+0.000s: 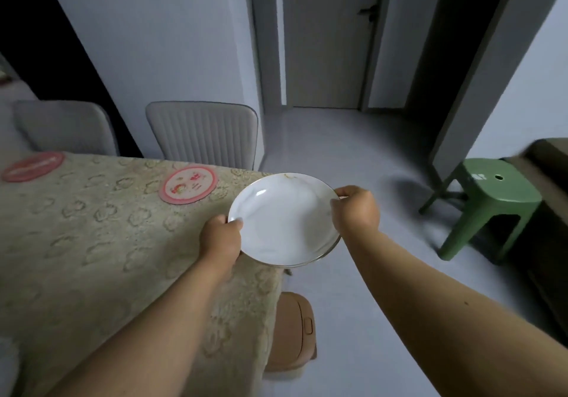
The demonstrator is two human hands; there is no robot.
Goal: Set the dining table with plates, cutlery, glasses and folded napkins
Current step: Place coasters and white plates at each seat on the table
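A person holds a white, gold-rimmed plate [284, 219] in both hands over the right-hand corner of the bench [92, 258], part of it reaching out past the bench edge above the grey floor [353, 156]. The left hand [219, 236] takes the rim at about 8 o'clock, its grip closed with the thumb on top of the rim and the fingers curled beneath. The right hand [356, 209] takes the rim at about 2 o'clock, grip likewise closed, thumb and fingers pinching the edge. The plate looks tilted slightly toward the viewer; whether its underside touches the cloth cannot be told.

The bench wears a beige patterned tablecloth [61, 212]. A round pink coaster [189, 184] lies at 10 o'clock from the plate, near it, and a second pink coaster [32, 166] lies well apart at the far left. Two grey upholstered chairs [203, 132] stand at 12 o'clock beyond the bench. A green plastic stool [488, 199] stands on the floor at 3 o'clock. A tan lidded bin [295, 332] sits on the floor just beside the bench at 6 o'clock from the plate. A closed door [329, 36] shows in the background
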